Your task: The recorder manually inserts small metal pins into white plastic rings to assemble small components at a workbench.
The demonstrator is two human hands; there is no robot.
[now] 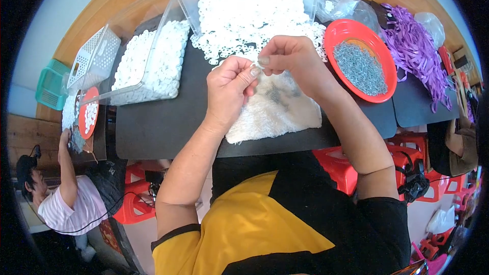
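Above a cream cloth [275, 114] on the dark table, my two hands meet fingertip to fingertip. My left hand [230, 85] pinches a small white plastic piece [257, 64] between thumb and bent fingers. On its other side my right hand [291, 57] is closed in a pinch at the same piece; whether it also grips something tiny is hidden. Small grey metal pins or screws lie scattered on the cloth. Just beyond my hands spreads a heap of similar white plastic pieces [226, 43], spilling out from a clear bin [311, 0].
A second clear bin [153, 53] of white pieces stands to the left. At the right, a red bowl [389, 79] holds many small metal pins, beside purple ribbons [420, 51]. Far left are white [94, 56] and green baskets [48, 84], and a seated co-worker [71, 193]. Red stools [135, 206] stand below.
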